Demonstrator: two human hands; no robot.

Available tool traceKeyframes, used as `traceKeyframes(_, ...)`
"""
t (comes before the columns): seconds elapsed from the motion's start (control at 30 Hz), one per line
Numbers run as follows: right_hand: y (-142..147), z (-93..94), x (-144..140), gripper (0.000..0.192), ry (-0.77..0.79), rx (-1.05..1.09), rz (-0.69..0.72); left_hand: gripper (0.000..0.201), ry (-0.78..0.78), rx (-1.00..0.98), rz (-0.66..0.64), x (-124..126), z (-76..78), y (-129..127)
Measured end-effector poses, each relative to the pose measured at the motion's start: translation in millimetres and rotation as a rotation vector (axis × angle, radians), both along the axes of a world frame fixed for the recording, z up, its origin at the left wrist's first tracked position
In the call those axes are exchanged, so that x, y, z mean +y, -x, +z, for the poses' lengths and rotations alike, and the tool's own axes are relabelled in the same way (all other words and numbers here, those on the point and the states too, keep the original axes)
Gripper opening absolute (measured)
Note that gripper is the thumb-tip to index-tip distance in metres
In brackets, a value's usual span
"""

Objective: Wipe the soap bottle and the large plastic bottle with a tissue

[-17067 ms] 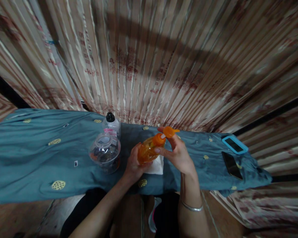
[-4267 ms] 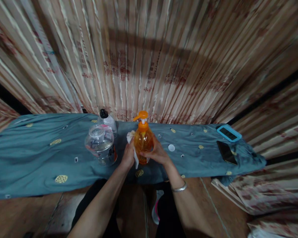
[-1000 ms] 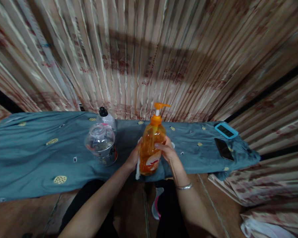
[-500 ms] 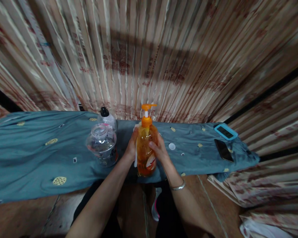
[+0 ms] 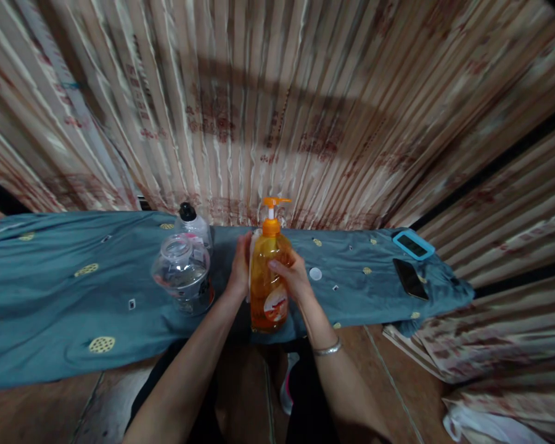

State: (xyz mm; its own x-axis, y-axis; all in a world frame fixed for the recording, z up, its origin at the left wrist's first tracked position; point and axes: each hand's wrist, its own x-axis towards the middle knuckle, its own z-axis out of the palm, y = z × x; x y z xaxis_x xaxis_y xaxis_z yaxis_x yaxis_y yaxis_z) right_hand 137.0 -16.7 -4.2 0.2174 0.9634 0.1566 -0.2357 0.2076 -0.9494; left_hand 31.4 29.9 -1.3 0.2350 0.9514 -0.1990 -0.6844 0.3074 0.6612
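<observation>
An orange pump bottle with amber liquid and a label low on its front stands upright in front of me. My right hand grips it from the right, thumb across the front. On its left side my left hand presses a white cloth or tissue against the bottle. Most of that cloth is hidden behind the bottle and fingers. Left of my hands stands a clear plastic container with a narrower neck. Just behind it is a clear bottle with a black cap.
A teal cloth with pineapple prints covers the table. To the right lie a white disc, a black phone and a blue-framed device. A pleated curtain hangs behind the table.
The view has shifted slightly, so the table things sit a little further left. My left hand has loosened and moved slightly away from the bottle's side; the bottle's label shows turned more toward me.
</observation>
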Motion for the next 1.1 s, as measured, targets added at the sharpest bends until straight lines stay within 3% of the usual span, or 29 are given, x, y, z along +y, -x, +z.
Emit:
traceKeyframes(0.1,-6.9,-2.7,4.9,0.039,0.013,-0.019,-0.157,0.031,-0.151,0.205,0.184,-4.7,-9.5,2.4)
traceKeyframes(0.2,-11.2,-8.3,10.0,0.038,0.027,-0.068,-0.280,0.046,-0.435,0.476,0.153,-24.0,-19.7,6.6)
traceKeyframes(0.3,-9.1,-11.3,10.2,0.040,0.033,-0.146,-0.348,0.078,-0.702,0.654,0.071,-46.3,-29.5,5.3)
traceKeyframes(0.4,-2.9,-8.4,2.9,0.054,0.026,-0.210,-0.358,0.103,-0.723,0.741,0.048,-55.3,-36.7,-0.3)
traceKeyframes(0.53,2.7,-1.3,-12.1,0.066,-0.024,-0.225,-0.244,0.114,-0.683,0.742,0.100,-49.6,-37.6,-0.8)
traceKeyframes(0.73,-9.5,3.3,-14.6,0.052,-0.075,-0.002,-0.126,0.112,-0.737,0.713,0.053,-49.4,-35.7,7.4)
traceKeyframes(0.87,-26.6,8.5,-9.4,0.045,-0.065,0.153,-0.130,0.113,-0.785,0.739,0.010,-53.0,-38.4,8.5)
traceKeyframes(0.97,-34.3,15.3,-13.4,0.031,-0.066,0.170,-0.147,0.117,-0.777,0.764,0.006,-53.5,-41.0,10.4)
traceKeyframes(1.1,-35.5,26.8,-25.5,0.026,-0.027,0.103,-0.095,0.116,-0.789,0.779,-0.021,-52.4,-46.4,14.8)
